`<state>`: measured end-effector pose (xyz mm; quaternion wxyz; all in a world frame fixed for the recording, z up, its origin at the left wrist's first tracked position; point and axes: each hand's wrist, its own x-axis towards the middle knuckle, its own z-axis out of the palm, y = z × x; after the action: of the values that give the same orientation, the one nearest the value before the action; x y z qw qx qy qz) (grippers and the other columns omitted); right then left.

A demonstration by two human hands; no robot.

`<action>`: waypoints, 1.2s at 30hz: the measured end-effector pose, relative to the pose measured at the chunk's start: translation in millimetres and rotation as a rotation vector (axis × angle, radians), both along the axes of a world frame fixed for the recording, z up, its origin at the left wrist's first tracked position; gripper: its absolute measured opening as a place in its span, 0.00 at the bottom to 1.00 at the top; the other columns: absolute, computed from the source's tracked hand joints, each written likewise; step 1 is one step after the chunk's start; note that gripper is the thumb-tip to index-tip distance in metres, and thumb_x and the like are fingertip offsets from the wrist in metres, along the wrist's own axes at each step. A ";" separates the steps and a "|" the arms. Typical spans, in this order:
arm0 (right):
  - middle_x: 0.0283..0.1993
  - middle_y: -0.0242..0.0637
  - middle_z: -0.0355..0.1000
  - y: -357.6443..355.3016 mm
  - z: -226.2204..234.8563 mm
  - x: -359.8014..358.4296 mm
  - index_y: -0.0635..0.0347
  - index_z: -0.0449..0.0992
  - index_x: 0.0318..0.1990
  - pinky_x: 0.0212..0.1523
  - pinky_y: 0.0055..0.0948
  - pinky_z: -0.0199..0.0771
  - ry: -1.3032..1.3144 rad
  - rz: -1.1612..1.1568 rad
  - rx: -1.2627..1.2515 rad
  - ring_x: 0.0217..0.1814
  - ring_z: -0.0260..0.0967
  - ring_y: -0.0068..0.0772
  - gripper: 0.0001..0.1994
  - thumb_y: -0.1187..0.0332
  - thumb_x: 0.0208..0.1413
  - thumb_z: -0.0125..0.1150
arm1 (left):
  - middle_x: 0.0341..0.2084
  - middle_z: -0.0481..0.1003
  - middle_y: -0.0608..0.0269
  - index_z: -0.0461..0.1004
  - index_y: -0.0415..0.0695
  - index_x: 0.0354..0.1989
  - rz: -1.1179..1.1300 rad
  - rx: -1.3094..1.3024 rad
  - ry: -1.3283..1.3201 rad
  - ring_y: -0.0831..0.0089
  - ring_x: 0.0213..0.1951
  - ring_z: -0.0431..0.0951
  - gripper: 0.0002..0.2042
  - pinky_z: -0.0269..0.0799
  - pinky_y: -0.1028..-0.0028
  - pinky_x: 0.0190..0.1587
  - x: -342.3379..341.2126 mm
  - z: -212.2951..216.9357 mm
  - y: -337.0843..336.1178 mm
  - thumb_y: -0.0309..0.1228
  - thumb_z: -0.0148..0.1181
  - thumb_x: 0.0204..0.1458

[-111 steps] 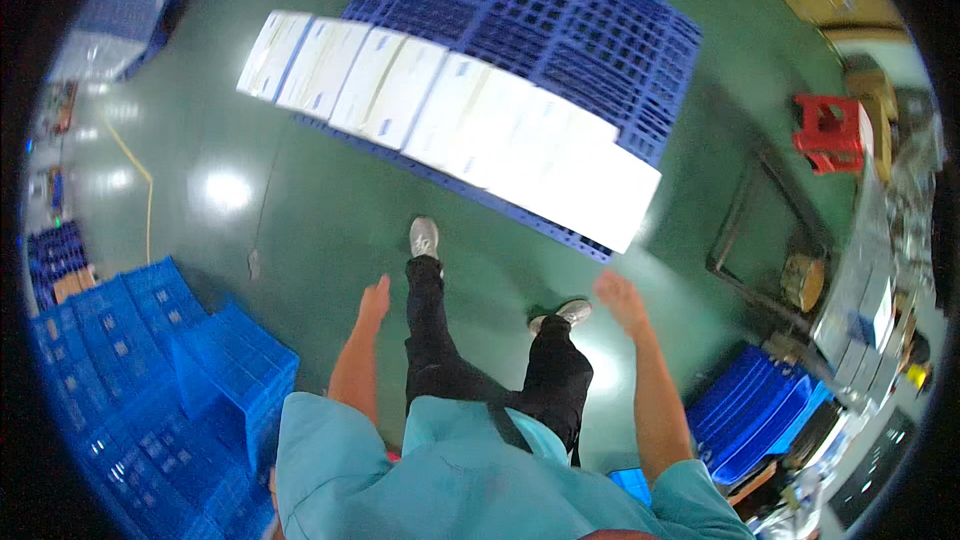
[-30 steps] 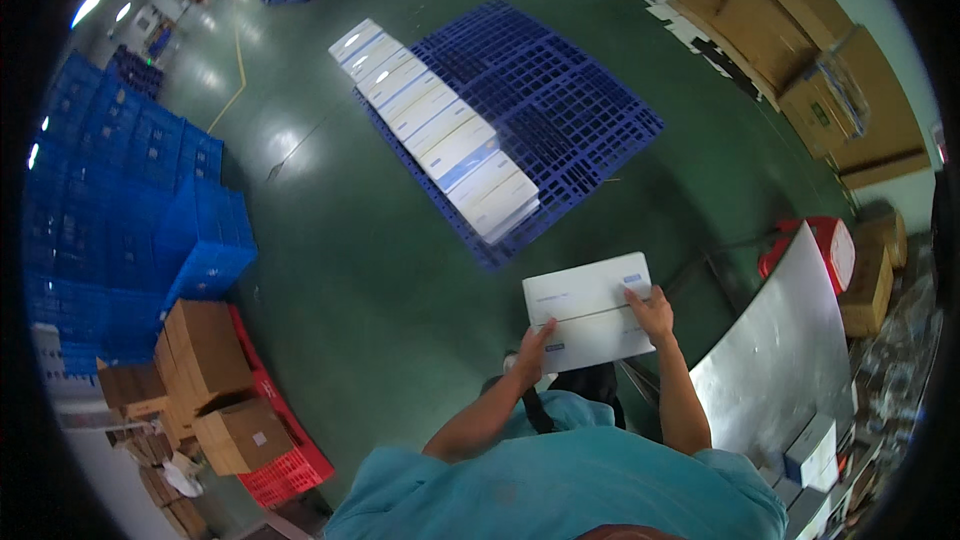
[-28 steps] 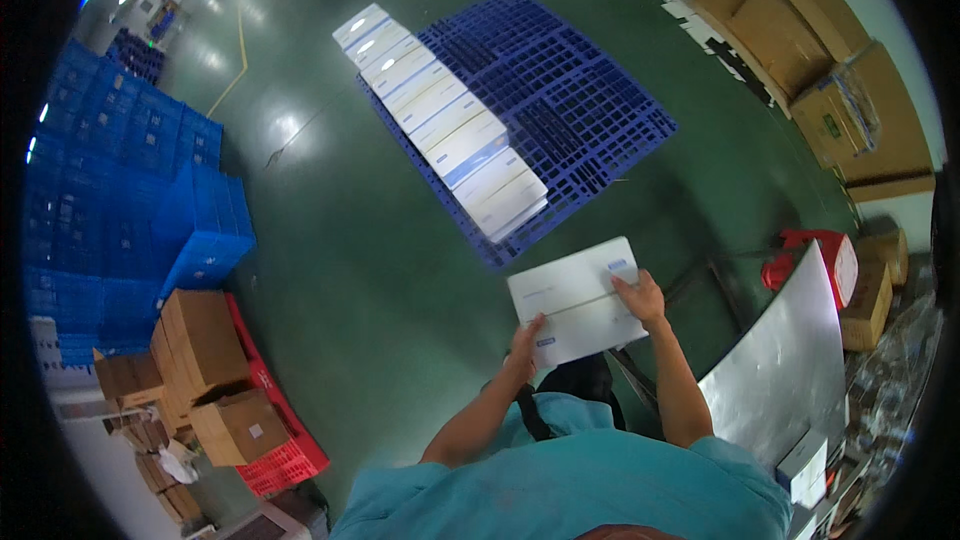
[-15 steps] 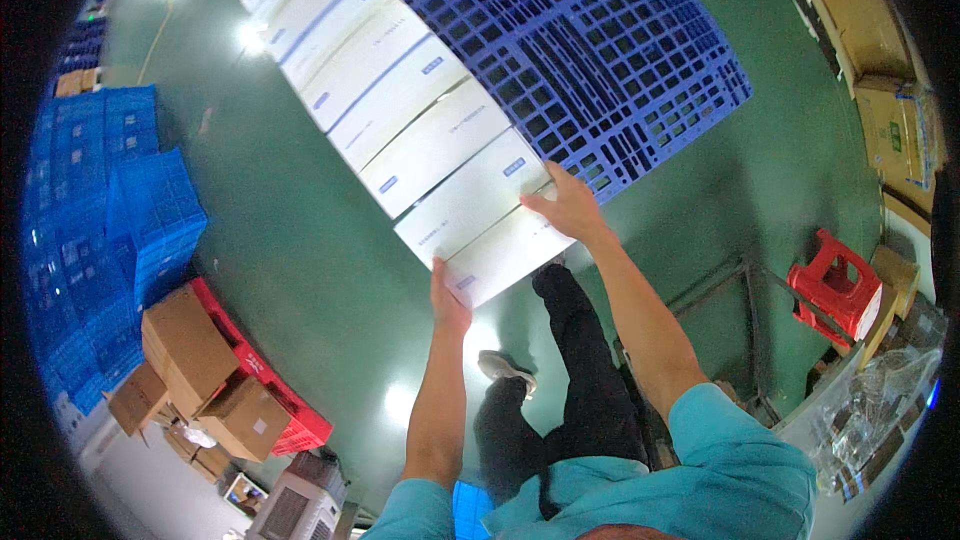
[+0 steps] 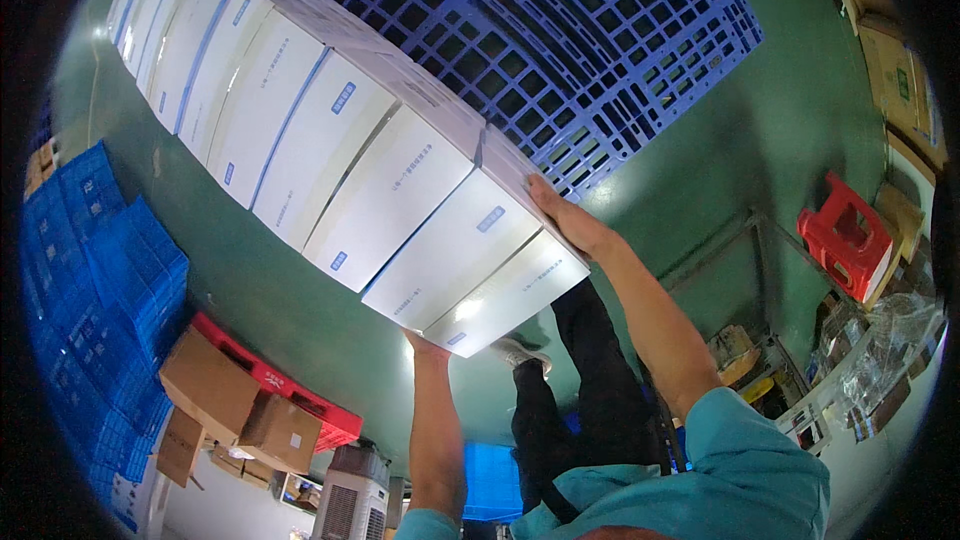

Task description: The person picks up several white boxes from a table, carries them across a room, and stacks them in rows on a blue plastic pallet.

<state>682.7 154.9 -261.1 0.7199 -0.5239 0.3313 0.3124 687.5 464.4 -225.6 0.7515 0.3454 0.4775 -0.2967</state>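
- Blue pallet (image 5: 560,30) filling upper centre, under a row of white boxes (image 5: 290,130).
- Nearest white box (image 5: 505,290) at centre, gripped at both ends.
- Right hand (image 5: 568,220) flat, fingers extended along its far end.
- Left hand (image 5: 425,345) beneath near end, mostly hidden; grip unclear.

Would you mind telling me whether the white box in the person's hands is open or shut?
Shut: the white box shows a flat, unbroken top with no raised flaps, gripped by the left hand and right hand at its ends.
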 end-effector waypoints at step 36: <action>0.38 0.44 0.75 421.4 282.3 -897.5 0.60 0.77 0.41 0.35 0.43 0.77 0.735 -1.248 -0.226 0.36 0.76 0.40 0.19 0.53 0.55 0.55 | 0.13 0.66 0.64 0.66 0.42 0.23 -1.867 0.468 -0.680 0.70 0.12 0.66 0.17 0.59 0.71 0.13 -255.6 152.6 44.7 0.43 0.54 0.54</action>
<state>-214.8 576.3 21.2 0.5478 -0.1702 0.8183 -0.0363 431.9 509.1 -73.0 0.2296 0.7838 -0.1752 -0.5497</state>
